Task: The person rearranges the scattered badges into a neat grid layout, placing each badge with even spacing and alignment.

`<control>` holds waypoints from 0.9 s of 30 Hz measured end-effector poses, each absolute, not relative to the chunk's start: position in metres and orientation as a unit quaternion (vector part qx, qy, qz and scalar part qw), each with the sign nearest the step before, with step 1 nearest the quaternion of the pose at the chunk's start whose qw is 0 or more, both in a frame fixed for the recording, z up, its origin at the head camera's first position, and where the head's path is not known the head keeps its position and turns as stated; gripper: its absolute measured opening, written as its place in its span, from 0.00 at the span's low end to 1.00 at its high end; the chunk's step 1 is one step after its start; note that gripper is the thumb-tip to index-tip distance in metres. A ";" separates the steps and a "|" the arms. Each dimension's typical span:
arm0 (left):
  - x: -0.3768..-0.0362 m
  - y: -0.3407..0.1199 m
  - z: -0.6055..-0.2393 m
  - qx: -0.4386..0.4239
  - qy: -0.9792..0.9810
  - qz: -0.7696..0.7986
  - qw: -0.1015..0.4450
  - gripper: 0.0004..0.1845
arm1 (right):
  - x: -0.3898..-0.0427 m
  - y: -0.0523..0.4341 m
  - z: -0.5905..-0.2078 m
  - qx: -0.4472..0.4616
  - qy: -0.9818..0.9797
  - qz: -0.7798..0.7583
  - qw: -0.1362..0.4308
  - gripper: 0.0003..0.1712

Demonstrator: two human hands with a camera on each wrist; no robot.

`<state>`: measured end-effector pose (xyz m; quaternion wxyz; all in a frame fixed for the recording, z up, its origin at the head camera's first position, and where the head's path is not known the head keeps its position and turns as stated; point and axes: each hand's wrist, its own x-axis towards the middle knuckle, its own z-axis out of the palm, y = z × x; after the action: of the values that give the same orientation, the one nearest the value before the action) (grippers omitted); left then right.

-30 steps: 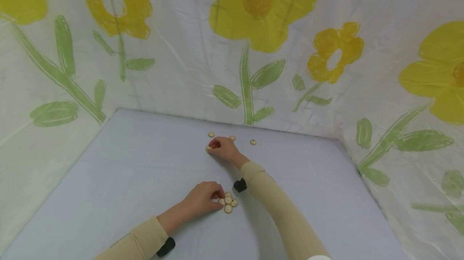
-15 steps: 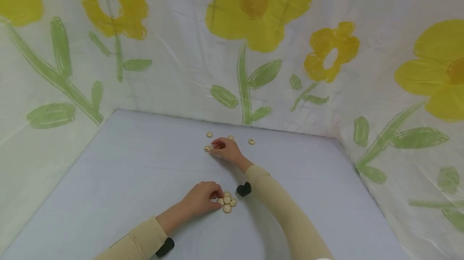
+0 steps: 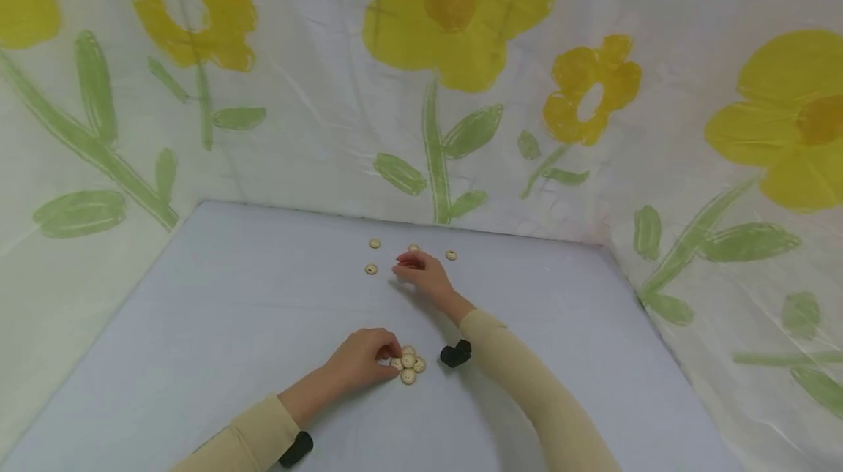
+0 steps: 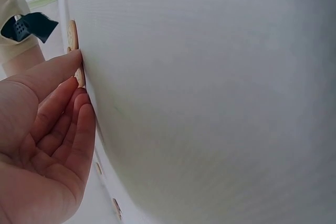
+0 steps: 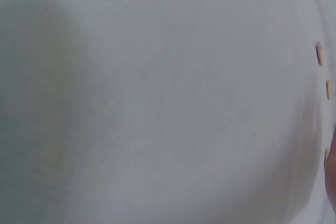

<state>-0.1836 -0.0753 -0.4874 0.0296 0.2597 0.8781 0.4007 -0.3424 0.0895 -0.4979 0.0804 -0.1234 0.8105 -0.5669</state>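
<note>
Buttons, small, round, pale wood, lie in two groups on the pale grey table [image 3: 217,326]. Near group: a tight cluster of buttons [image 3: 408,365] close to the person, approx. centre of the table. Left hand [image 3: 361,359] rests w/ fingertips at the cluster's left edge; fingers bent over, and in the left wrist view the fingers [image 4: 63,108] lie loosely curved, index tip touching a button edge [image 4: 73,35]. No firm grip on any button shows; it's touching rather than pinching.

Far group: four loose buttons toward the back of the table. One sits at back left [image 3: 374,244], one lower left [image 3: 372,268], one just behind the right hand's fingers [image 3: 413,247], one to the right [image 3: 451,255]. Right hand [image 3: 421,272] is stretched out among them, fingers bent down w/ tips together; can't tell whether a button is held between them. Lower-left button lies just beside the fingertips, apart.

Right wrist view is blurred; only table surface & two button edges [image 5: 319,53] at the right side.

Both sleeves beige, black wrist straps [image 3: 456,353]. Floral cloth [image 3: 461,55] w/ yellow flowers hangs behind & to the sides.
</note>
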 end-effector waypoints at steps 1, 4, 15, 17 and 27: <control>-0.183 -0.075 -0.487 0.258 0.879 0.401 0.031 0.08 | -0.341 0.091 -0.497 -0.122 0.809 -0.569 0.079 0.18; -0.184 -0.075 -0.488 0.257 0.880 0.398 0.028 0.08 | -0.339 0.095 -0.497 -0.117 0.805 -0.577 0.078 0.17; -0.182 -0.072 -0.488 0.253 0.883 0.394 0.025 0.08 | -0.324 0.109 -0.496 -0.119 0.797 -0.584 0.098 0.17; -0.182 -0.072 -0.487 0.251 0.885 0.392 0.025 0.08 | -0.320 0.111 -0.496 -0.122 0.797 -0.582 0.102 0.18; -0.184 -0.072 -0.488 0.250 0.887 0.387 0.030 0.08 | -0.298 0.129 -0.493 -0.142 0.795 -0.577 0.121 0.17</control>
<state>-0.1845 -0.0719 -0.4875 0.0302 0.2504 0.8869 0.3871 -0.2982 0.1292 -0.4932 0.1206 -0.1416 0.7949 -0.5775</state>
